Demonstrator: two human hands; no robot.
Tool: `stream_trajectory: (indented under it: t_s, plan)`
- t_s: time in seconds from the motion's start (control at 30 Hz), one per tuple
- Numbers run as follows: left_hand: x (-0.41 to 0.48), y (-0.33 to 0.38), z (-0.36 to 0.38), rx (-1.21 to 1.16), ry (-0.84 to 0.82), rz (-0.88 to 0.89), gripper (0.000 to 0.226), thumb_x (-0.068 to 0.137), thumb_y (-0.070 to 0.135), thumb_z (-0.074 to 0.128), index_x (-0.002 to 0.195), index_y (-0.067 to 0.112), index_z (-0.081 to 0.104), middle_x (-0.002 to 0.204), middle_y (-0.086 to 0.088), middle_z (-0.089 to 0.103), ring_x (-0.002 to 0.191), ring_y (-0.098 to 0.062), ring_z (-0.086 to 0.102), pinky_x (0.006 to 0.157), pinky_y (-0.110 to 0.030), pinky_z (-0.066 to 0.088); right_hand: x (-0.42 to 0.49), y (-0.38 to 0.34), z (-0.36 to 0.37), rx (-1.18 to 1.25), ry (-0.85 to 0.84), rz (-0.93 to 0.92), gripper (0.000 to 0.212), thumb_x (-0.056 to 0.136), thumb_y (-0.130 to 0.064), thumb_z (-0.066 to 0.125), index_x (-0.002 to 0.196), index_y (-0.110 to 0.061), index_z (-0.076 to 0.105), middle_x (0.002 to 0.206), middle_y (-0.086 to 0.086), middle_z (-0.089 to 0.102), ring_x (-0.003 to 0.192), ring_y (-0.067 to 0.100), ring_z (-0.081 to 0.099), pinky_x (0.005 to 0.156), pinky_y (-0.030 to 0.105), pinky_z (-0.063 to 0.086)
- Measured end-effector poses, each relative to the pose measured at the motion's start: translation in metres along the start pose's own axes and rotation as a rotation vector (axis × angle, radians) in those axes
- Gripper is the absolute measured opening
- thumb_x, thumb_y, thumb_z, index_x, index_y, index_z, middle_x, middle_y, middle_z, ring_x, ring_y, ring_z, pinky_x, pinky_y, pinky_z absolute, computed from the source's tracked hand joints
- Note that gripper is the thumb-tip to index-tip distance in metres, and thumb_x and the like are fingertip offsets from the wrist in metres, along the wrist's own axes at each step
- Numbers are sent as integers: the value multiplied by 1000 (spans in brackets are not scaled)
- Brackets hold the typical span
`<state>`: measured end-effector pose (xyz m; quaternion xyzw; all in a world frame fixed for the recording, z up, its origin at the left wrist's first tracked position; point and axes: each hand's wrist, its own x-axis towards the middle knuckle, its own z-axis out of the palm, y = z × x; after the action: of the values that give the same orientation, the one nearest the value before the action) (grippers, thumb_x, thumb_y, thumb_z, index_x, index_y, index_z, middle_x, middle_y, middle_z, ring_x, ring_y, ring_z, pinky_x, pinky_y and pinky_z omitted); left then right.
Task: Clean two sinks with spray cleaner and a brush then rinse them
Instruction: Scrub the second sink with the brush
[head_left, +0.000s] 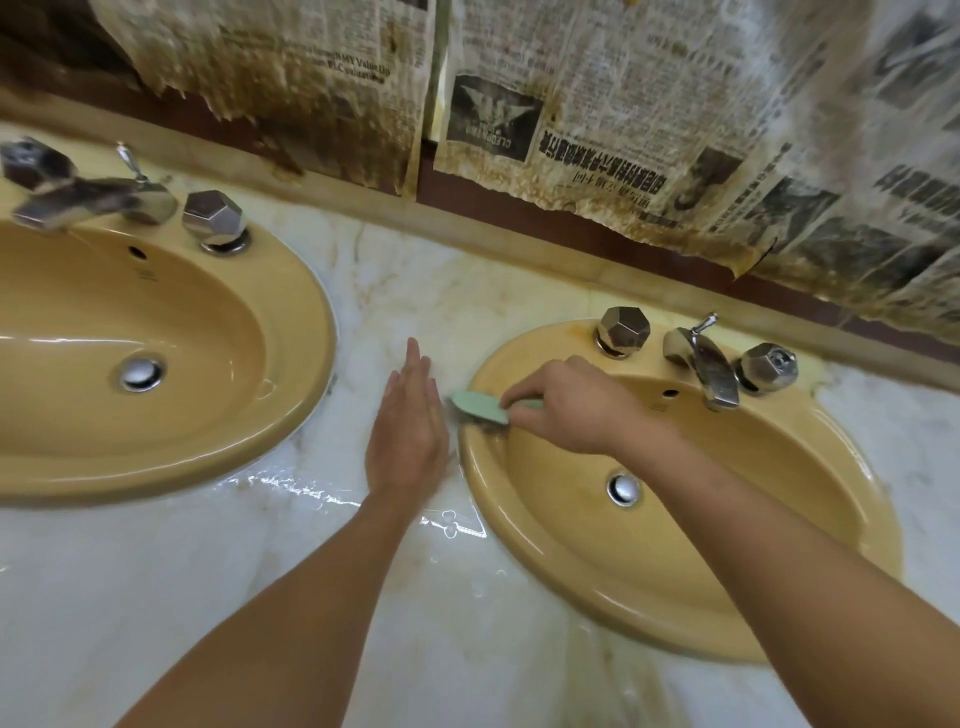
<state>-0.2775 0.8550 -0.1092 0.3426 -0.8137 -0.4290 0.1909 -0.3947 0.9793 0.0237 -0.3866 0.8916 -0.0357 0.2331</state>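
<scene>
Two mustard-yellow oval sinks are set in a wet marble counter. My right hand (569, 405) grips the handle of a pale green brush (478, 406), whose dark bristles press on the left rim of the right sink (691, 618). My left hand (408, 431) lies flat with straight fingers on the counter between the sinks, just left of the brush head. The left sink (291, 415) sits apart at the left, shiny and wet. No spray cleaner shows in the frame.
Each sink has a chrome tap with faceted knobs: the right tap (706, 364) and the left tap (78, 195). Stained newspaper (623, 130) hangs on the wall behind. Water pools on the marble counter (156, 597) near my left wrist.
</scene>
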Motion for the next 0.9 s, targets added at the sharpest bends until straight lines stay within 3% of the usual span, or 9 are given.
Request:
stream_trajectory:
  t_s: [0.13,0.23,0.3,0.43,0.53,0.67,0.8,0.9]
  plan:
    - [-2,0,-5,-91,79,-38,50,109,38,25,159,38,19,145,17,55,136,-7,47,100,-20,35,12,-27,0,-232,123,51,33,90,-36,48,115,-29,70,106,7,65,81,29,51,64,32,37]
    - [-3,-2,-7,-122,92,-43,49,110,37,28,159,36,22,141,15,60,134,-7,49,98,-19,34,-1,-42,6,-274,-39,-38,34,84,-43,56,110,-30,72,101,2,65,83,26,57,58,29,37]
    - [-3,-1,-8,-129,91,-45,49,110,36,29,159,33,23,140,15,61,134,-8,50,100,-20,35,-13,-37,4,-240,-77,-39,32,81,-45,57,105,-34,75,96,-1,64,86,25,60,59,28,39]
    - [-5,-1,-9,-132,76,-13,53,107,39,29,159,32,23,138,16,62,136,-6,49,108,-28,38,-17,-10,14,-86,137,42,33,85,-45,50,110,-44,72,88,0,66,82,25,56,66,34,50]
    - [-5,-4,-8,-115,53,5,54,106,40,28,159,31,22,139,15,61,138,-4,45,109,-27,36,-27,8,19,116,34,25,27,76,-48,53,95,-50,72,86,-12,72,82,14,62,74,36,56]
    - [-4,-6,-5,-64,46,15,54,106,41,27,159,32,23,139,16,61,138,-4,45,103,-20,33,-33,17,23,178,188,160,25,85,-36,57,100,-43,76,70,-3,66,70,18,58,67,35,54]
    - [-3,-7,-3,-49,42,17,51,108,38,30,159,33,23,140,16,60,138,-3,45,101,-17,31,-37,11,22,174,77,151,22,83,-36,58,95,-35,76,75,9,66,79,28,59,67,40,56]
    - [-3,-6,-3,-31,39,12,51,109,37,31,159,33,23,140,15,60,138,-3,45,100,-16,31,-29,8,21,165,171,183,24,83,-35,55,92,-34,78,73,7,66,75,30,58,67,40,56]
